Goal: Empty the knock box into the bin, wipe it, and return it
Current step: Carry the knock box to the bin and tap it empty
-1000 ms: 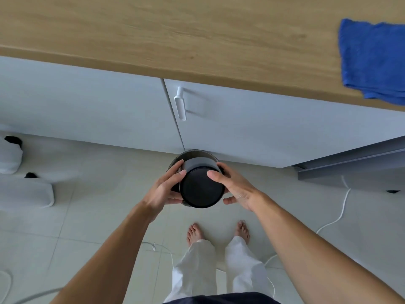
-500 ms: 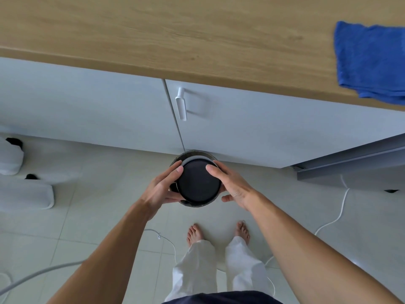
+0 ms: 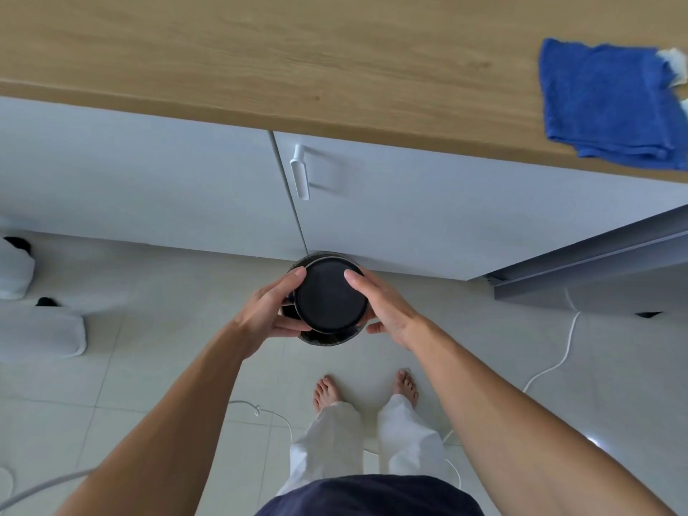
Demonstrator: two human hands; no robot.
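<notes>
Head view: knock box (image 3: 329, 300) upside down, black base facing up, held between both hands right above the bin (image 3: 323, 338). Bin is a dark round container on the floor, mostly hidden under the box; only its rim shows at the top and bottom edges, contents can't be made out. Left hand (image 3: 268, 310) clasps the box's left side, fingers curled around the wall, thumb underneath. Right hand (image 3: 385, 309) presses the right side, fingers laid over the base edge, thumb below. Both hands closed on the box.

Bench (image 3: 260, 57) is a wood-grain top running across the upper frame. Blue cloth (image 3: 607, 102) lies folded on it at far right, well apart from the box. Under the bench, white cabinets (image 3: 391, 217) with a white handle (image 3: 300, 172) on the door just right of the seam. Bin sits at the cabinet foot.

Floor (image 3: 156, 366) is light tile. White cord (image 3: 558, 363) trails on the right, another cord (image 3: 260, 409) left of the bare feet (image 3: 366, 389). White slippers (image 3: 37, 329) at far left. Person wears white trousers.
</notes>
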